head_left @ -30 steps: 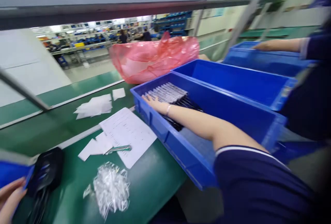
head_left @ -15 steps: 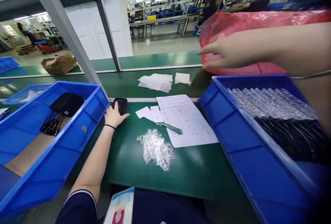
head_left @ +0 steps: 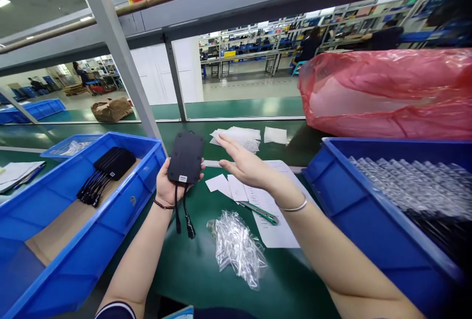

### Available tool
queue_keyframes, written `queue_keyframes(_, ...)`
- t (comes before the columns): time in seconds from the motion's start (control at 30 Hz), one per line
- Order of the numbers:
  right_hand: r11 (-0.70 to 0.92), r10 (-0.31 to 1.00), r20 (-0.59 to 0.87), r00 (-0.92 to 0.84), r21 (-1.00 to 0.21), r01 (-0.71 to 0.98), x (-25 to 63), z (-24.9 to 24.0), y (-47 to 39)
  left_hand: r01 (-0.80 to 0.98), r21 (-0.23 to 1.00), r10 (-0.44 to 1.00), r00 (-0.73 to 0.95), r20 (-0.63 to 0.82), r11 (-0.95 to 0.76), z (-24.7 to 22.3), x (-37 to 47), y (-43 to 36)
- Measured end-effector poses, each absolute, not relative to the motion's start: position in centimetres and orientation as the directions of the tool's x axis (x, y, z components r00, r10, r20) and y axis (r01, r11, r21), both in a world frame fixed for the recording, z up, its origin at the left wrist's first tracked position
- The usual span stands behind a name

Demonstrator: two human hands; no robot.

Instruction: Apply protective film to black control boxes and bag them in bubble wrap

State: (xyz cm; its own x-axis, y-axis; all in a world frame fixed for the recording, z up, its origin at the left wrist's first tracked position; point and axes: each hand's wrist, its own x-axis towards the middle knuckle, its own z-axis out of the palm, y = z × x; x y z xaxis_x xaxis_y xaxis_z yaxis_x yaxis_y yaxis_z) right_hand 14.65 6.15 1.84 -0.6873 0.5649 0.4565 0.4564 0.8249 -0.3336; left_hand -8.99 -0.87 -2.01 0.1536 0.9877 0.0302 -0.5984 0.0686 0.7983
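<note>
My left hand (head_left: 167, 185) holds a flat black box (head_left: 187, 158) with two short cables and plugs hanging from its lower edge. Palm down with fingers stretched out, my right hand (head_left: 241, 161) hovers empty to the right of the box. Thin white sheets (head_left: 239, 136) lie beyond it. Beneath and beside my right arm are small white cards (head_left: 237, 188), a printed paper (head_left: 275, 233) and a green cutter knife (head_left: 261, 212). Nearer to me, a pile of clear plastic bags (head_left: 238, 250) rests on the green table (head_left: 177, 270).
At the left, a blue bin (head_left: 110, 216) holds several black boxes (head_left: 115, 161). The right blue bin (head_left: 354, 225) contains rows of bagged items (head_left: 416, 181). Behind it lies a red plastic bag (head_left: 383, 93). A grey post (head_left: 121, 53) stands beyond the left bin.
My left hand has lifted the black box off the table and brought it nearer the middle. My right hand has come in from the red bag at the right. The view has tilted up.
</note>
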Motion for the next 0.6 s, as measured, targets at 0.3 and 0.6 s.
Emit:
queue_keyframes(0.3, 0.754, 0.552, 0.551, -0.626, -0.008, 0.657, 12.2, 0.3, 5.1, -0.853, 0.514, 0.996, 0.078, -0.054, 0.094, -1.4, -2.3, 2.0)
queue_keyframes(0.6, 0.988, 0.122, 0.450, -0.884, 0.027, 0.150, 12.1, 0.4, -1.9, -0.717, 0.665, 0.965, 0.259, -0.025, 0.210, -1.4, -3.8, 2.1)
